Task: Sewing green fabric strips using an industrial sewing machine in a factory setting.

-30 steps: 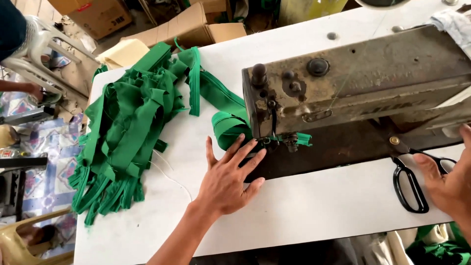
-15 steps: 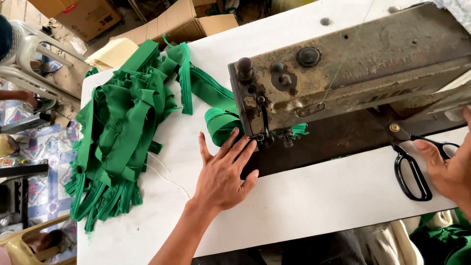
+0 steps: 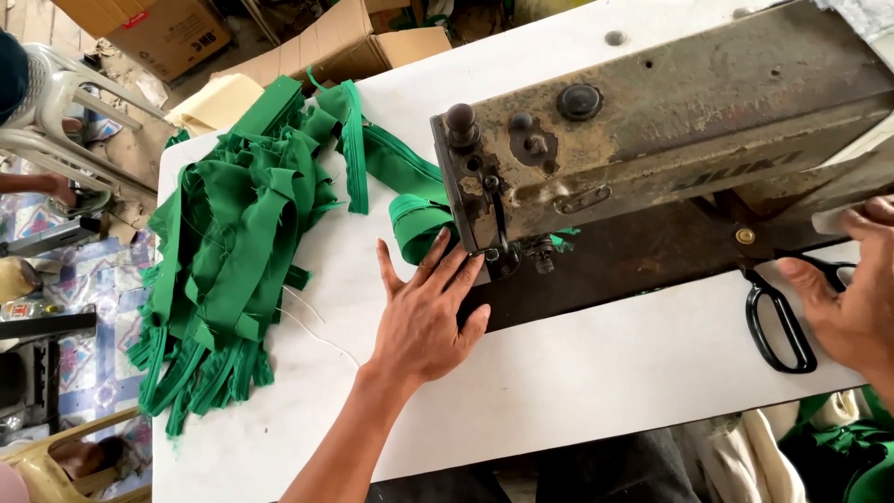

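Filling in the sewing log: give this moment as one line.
left hand: flat on white table, by green fabric strip | right hand: beside black scissors | worn metal sewing machine

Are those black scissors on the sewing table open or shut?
Shut, it seems: the black scissors lie flat with their handle loops side by side, beside the right hand.

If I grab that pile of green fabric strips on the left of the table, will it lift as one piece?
Probably not. The green fabric strips lie draped and folded, so they look floppy and would likely sag and trail. Loose ends hang over the white table edge, so some may slide off. They look light for their bulk.
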